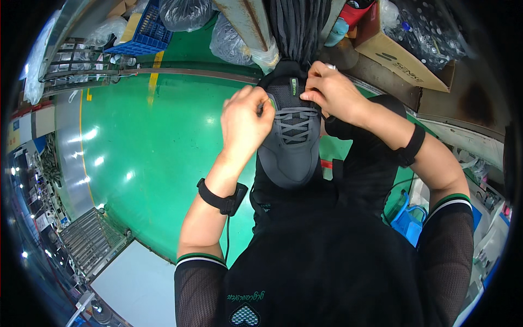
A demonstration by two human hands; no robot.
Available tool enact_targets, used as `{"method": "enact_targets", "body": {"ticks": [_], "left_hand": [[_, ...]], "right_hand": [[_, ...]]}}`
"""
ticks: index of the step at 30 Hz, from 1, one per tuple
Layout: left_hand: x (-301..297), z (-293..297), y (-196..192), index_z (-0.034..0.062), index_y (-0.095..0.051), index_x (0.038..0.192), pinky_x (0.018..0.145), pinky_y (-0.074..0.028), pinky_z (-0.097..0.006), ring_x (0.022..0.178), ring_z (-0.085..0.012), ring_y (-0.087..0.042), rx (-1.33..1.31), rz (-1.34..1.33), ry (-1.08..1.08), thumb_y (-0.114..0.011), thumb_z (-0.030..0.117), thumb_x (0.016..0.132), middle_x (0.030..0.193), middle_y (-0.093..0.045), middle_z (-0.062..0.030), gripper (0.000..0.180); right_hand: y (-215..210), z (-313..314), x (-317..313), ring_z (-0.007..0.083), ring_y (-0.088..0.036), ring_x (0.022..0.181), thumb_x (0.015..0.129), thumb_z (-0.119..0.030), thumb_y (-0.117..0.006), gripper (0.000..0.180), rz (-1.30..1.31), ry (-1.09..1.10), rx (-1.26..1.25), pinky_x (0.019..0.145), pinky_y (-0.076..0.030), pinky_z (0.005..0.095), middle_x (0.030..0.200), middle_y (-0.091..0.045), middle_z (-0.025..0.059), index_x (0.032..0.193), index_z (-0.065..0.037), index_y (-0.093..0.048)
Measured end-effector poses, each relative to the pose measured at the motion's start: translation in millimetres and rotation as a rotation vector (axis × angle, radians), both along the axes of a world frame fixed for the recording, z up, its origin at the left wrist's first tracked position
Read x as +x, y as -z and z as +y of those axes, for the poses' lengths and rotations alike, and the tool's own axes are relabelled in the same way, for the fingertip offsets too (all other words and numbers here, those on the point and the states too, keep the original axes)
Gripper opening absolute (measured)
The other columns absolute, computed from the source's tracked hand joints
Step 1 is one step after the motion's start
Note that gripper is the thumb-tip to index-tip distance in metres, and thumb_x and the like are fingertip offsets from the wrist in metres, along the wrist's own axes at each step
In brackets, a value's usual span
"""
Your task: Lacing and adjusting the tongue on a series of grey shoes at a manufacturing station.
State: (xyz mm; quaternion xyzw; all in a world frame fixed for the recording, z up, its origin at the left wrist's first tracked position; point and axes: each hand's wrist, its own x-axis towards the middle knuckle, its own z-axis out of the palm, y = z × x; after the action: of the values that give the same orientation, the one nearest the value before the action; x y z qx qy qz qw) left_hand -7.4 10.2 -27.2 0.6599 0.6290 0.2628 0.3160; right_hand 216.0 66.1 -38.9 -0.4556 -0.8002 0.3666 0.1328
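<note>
A dark grey sneaker (pixel 289 161) rests over my legs, its toe toward me and its opening away from me. Grey laces (pixel 295 126) criss-cross over its front, and a small green-marked label sits on the tongue (pixel 293 87). My left hand (pixel 245 117) is closed in a pinch at the left side of the shoe's upper eyelets. On the opposite side, beside the tongue, my right hand (pixel 332 92) has thumb and forefinger pressed together. What either pinch holds is hidden or too small to make out.
A bundle of dark grey laces (pixel 298 27) hangs just beyond the shoe. At the far right stands a cardboard box (pixel 406 65) with plastic-wrapped contents. A blue crate (pixel 144 30) and plastic bags (pixel 231 43) lie far left. A blue stool (pixel 408 220) is at right.
</note>
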Motion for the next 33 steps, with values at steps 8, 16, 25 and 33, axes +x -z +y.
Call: {"method": "enact_targets", "body": {"ticks": [8, 16, 25, 33], "left_hand": [[-26.4, 21.5, 0.0, 0.0074, -0.064, 0.103, 0.086, -0.046, -0.04, 0.103, -0.0295, -0.058, 0.211, 0.135, 0.36, -0.071, 0.009, 0.076, 0.108, -0.059, -0.0102, 0.029], [-39.6, 27.2, 8.8, 0.0044, -0.061, 0.095, 0.081, -0.048, -0.036, 0.094, -0.0302, -0.058, 0.151, 0.055, 0.426, -0.072, 0.006, 0.075, 0.1, -0.057, -0.0097, 0.022], [-45.6, 22.4, 10.5, 0.0031, -0.065, 0.106, 0.091, -0.045, -0.034, 0.097, -0.02, -0.058, -0.157, -0.385, 0.322, -0.07, 0.022, 0.083, 0.107, -0.061, -0.0049, 0.031], [-10.8, -1.7, 63.0, 0.0018, -0.039, 0.142, 0.112, -0.028, -0.041, 0.134, -0.024, -0.039, -0.748, -0.915, -0.121, -0.042, 0.061, 0.094, 0.147, -0.041, -0.0106, 0.077]], "right_hand": [[3.5, 10.4, -14.5, 0.0278, -0.053, 0.099, 0.08, -0.021, -0.07, 0.012, -0.008, -0.257, 0.108, 0.081, -0.043, 0.0416, 0.094, -0.057, 0.007, 0.078, -0.009, -0.069], [17.3, -22.7, -55.0, 0.024, -0.052, 0.095, 0.074, -0.012, -0.068, 0.006, 0.162, -0.006, 0.485, 0.077, -0.037, 0.0413, 0.093, -0.056, -0.0002, 0.08, -0.015, -0.068], [4.9, -11.2, 13.2, 0.0266, -0.057, 0.09, 0.071, -0.011, -0.073, 0.007, 0.277, 0.229, 0.508, 0.079, -0.045, 0.0361, 0.095, -0.057, 0.0068, 0.076, -0.007, -0.069], [77.9, -37.2, 66.3, 0.0136, -0.05, 0.11, 0.098, -0.04, -0.052, 0.045, 0.743, 0.456, -0.7, 0.096, -0.038, 0.0297, 0.117, -0.056, 0.0031, 0.129, -0.007, -0.052]]}}
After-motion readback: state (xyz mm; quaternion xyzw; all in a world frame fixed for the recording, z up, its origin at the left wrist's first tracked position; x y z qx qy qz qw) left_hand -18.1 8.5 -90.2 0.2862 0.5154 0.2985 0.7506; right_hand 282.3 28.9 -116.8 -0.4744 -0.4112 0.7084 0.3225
